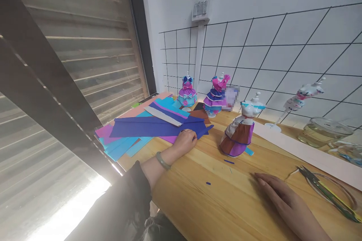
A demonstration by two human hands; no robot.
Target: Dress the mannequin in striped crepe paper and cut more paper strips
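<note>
Four mini dress forms on the wooden table (192, 196), by my count. Landmark for all this: the white form w/ a brown, purple & white skirt (237, 137), call it the brown-skirt form. Behind it & to its left, 2 fully dressed ones: the form in a tiered pink, purple & blue dress (215, 98), and farther left the form in a purple & light-blue dress w/ bows (187, 92). To its right, 1 tilted white form w/ coloured patches on a clear stand (304, 96).

Also right of it: 1 long pale-pink paper strip (299, 150), 1 clear glass bowl w/ yellowish liquid (325, 133), and, nearer the person, 1 pr. of pliers w/ green & yellow handles (329, 196). On the near side, 2 small dark-blue scraps (208, 183).

Left of it, 1 long creased dark-blue paper sheet (147, 126) lies atop a pile of coloured paper, too overlapped to count. The left hand (185, 139) is on the sheet's near edge, left of the brown-skirt form, fingers curled; can't tell if they're pinching it. The right hand (278, 196), on the form's near side & a bit right, is loosely open, fingers slightly bent, well apart from the sheet.
</note>
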